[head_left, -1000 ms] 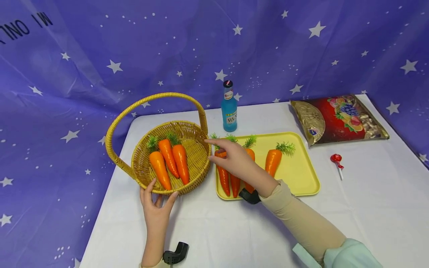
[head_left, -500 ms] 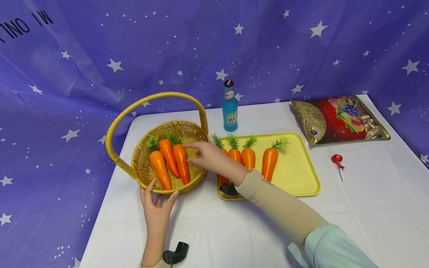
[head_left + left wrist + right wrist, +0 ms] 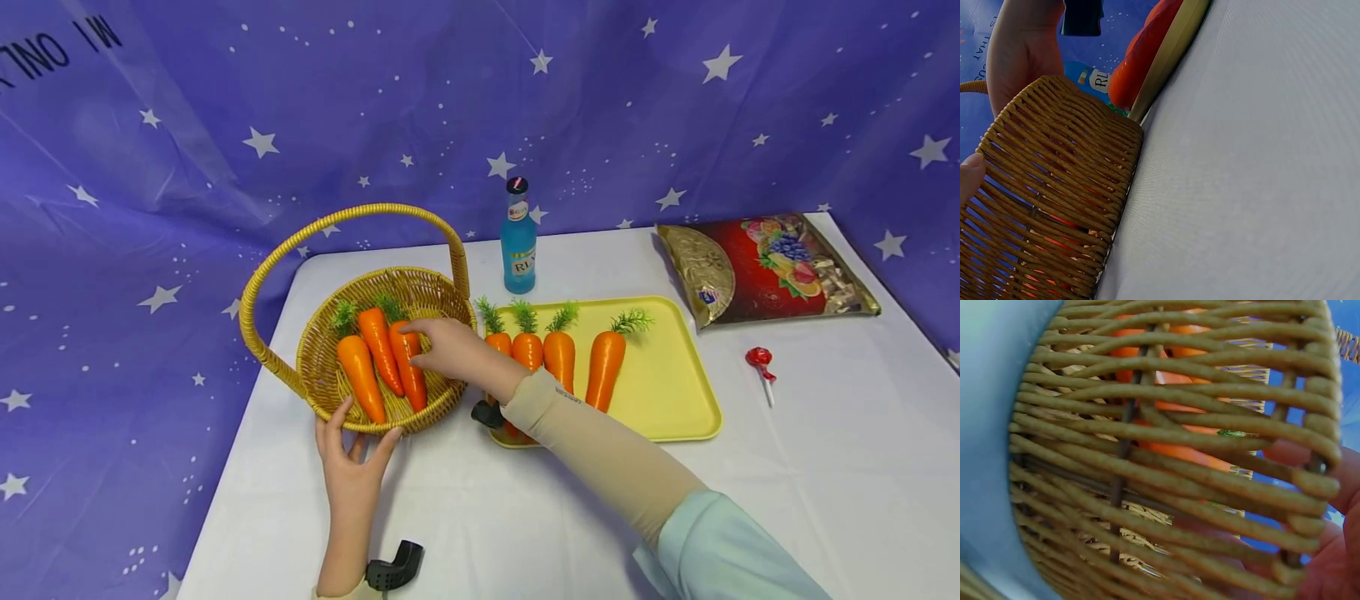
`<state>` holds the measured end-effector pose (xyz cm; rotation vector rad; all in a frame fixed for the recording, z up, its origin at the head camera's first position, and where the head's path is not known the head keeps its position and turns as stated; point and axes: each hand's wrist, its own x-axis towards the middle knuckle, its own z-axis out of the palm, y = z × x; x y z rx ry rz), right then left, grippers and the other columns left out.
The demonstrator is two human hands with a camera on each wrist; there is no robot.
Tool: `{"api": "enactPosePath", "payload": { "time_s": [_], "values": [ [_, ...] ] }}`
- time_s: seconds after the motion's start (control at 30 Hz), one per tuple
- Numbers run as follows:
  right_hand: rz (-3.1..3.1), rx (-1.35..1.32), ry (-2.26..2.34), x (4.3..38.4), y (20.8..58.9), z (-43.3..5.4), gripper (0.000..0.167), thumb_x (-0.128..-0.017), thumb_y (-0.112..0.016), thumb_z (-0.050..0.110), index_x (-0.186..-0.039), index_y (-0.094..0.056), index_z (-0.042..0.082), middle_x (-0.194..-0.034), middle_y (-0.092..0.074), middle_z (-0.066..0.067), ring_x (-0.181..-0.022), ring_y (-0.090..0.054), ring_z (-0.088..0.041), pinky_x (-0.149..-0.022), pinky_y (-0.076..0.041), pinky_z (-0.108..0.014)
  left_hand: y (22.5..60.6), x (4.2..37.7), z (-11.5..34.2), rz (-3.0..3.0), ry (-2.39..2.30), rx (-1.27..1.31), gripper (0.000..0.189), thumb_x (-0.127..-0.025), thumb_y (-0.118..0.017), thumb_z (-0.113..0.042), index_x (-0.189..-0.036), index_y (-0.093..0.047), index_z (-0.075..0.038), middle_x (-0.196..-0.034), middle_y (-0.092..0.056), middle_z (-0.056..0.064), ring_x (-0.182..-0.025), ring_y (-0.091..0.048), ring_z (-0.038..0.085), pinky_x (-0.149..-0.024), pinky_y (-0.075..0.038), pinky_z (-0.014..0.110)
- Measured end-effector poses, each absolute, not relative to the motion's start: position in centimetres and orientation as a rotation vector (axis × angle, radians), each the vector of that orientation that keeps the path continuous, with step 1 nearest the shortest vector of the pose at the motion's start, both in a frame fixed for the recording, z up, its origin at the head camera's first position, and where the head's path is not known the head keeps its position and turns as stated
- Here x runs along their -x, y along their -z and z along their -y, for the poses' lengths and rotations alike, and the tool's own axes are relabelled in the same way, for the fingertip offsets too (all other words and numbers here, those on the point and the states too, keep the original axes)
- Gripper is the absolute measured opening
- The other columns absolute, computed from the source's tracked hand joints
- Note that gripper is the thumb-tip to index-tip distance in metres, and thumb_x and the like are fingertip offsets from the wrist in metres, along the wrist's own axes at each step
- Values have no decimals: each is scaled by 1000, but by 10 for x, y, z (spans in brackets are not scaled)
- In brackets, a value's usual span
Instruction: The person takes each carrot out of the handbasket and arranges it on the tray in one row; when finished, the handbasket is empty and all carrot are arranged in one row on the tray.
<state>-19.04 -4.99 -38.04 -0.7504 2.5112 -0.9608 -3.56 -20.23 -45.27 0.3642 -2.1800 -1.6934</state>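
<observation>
Reaching diagonally from the lower right, the right hand point(image 3: 453, 348) extends into the wicker basket point(image 3: 422, 292), palm down, thumb and forefinger slightly parted at the upper end of the rightmost carrot point(image 3: 411, 379); whether they pinch it or merely touch it, I cannot tell. That carrot lies inside the basket beside two others, leafy ends toward the far wall. The left hand point(image 3: 354, 471) grips the basket's near rim, thumb and fingers spread wide along it, forearm nearly straight below. Four more carrots lie on the yellow tray point(image 3: 660, 375), partly behind the right forearm.

On the blue bottle point(image 3: 519, 250), the label shows "RL" before curving away. The left wrist view catches "THAT" on the starry backdrop point(image 3: 600, 125). The red-and-gold bag point(image 3: 765, 267) bears a blue logo too small to read.
</observation>
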Motion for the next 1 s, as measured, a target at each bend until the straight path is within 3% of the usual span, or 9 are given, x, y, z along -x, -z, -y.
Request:
{"api": "enactPosePath", "payload": {
  "time_s": [0.03, 0.3, 0.53, 0.7, 0.87, 1.0],
  "values": [
    [-2508, 746, 947, 192, 381, 51, 52, -90, -70, 21, -139, -53, 19, -136, -56, -3, -85, -61, -15, -63, -48, -23, 453, 36, 202, 2178, 1696, -363, 74, -80, -80, -7, -143, -41, -10, -159, 0, 4, -141, -21, 27, -102, -37, 22],
    [-2447, 740, 906, 198, 385, 59, 49, -90, -70, 20, -137, -55, 17, -135, -56, -4, -114, -56, -20, -85, -50, -29, 456, 36, 204, 2176, 1700, -357, 74, -79, -80, -7, -143, -41, -10, -159, -1, 4, -141, -21, 28, -100, -37, 17],
    [-2399, 726, 905, 202, 388, 65, 48, -90, -69, 21, -136, -56, 19, -136, -55, -2, -119, -53, -20, -90, -48, -32, 455, 36, 205, 2186, 1691, -369, 75, -79, -80, -8, -143, -41, -10, -159, -1, 4, -141, -21, 28, -102, -37, 20],
    [-2348, 736, 926, 206, 392, 69, 46, -89, -71, 20, -134, -59, 18, -137, -54, 0, -121, -50, -18, -93, -45, -31, 455, 36, 204, 2187, 1692, -379, 76, -78, -81, -10, -143, -41, -11, -159, -1, 4, -140, -23, 27, -99, -37, 15],
    [-2294, 754, 949, 207, 398, 72, 46, -90, -69, 20, -135, -58, 20, -138, -53, 0, -91, -58, -14, -81, -47, -27, 457, 37, 204, 2182, 1693, -376, 77, -78, -82, -9, -143, -42, -11, -159, -3, 6, -139, -24, 26, -96, -37, 11],
    [-2330, 830, 836, 206, 400, 78, 46, -92, -67, 21, -137, -57, 22, -138, -53, -1, -87, -54, -14, -74, -45, -25, 457, 37, 205, 2179, 1693, -378, 76, -78, -81, -9, -143, -42, -11, -159, -2, 6, -140, -23, 26, -97, -37, 11]
  ]
}}
